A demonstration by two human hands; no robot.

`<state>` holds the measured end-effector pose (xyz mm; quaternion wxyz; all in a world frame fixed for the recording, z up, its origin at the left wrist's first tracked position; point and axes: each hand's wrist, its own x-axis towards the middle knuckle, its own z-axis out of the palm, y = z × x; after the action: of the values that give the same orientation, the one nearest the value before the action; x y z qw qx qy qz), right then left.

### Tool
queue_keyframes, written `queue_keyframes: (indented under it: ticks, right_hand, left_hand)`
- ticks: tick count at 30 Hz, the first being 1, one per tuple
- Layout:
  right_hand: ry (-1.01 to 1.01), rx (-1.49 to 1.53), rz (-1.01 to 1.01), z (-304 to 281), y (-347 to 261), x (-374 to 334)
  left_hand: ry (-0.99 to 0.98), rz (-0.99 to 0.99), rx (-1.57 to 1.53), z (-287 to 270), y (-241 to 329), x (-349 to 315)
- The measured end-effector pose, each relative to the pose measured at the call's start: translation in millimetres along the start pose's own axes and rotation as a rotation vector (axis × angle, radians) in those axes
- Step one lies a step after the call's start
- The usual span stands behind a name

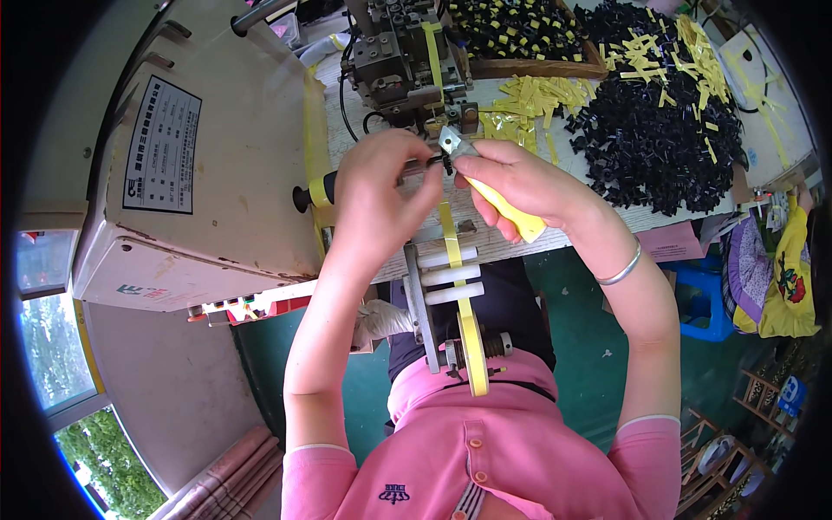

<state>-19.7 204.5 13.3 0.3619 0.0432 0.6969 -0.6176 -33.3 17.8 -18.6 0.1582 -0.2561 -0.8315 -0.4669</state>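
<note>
In front of the dark metal machine (390, 74), my two hands are close together. My right hand (533, 182) is wrapped round a utility knife (507, 210) with a yellow handle and a grey metal head, its head pointing up and left. Beside that head, my left hand (381, 186) pinches a small black piece (446, 163); its details are hard to make out. Below them a yellow tape (449, 236) runs over white rollers (449, 275) from a roll (473, 355) by my waist.
On the right of the bench lies a big heap of black parts (650, 143), with loose yellow strips (542, 94) to its left. A wooden tray (537, 68) of black and yellow pieces sits behind. A large beige cabinet (225, 191) stands left; a blue stool (700, 299) is lower right.
</note>
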Motion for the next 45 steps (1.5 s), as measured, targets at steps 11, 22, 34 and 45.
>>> queue_keyframes:
  ticks: [11,22,34,45]
  right_hand:
    - [0.005,0.198,-0.092,5.9,14.9,0.7]
    - [0.404,0.247,-0.462,-1.9,61.4,-16.7]
    - [0.278,0.255,-0.332,3.1,66.4,-16.2]
    - [0.381,-0.288,-0.816,22.6,38.2,-6.0]
  left_hand:
    - [-0.1,0.213,0.288,4.0,-0.6,-3.6]
    - [-0.014,0.191,0.196,-22.3,25.3,-29.9]
    - [-0.457,-0.596,-0.063,4.2,0.2,-46.8]
    - [-0.234,-0.472,-0.31,-7.2,26.6,-46.4]
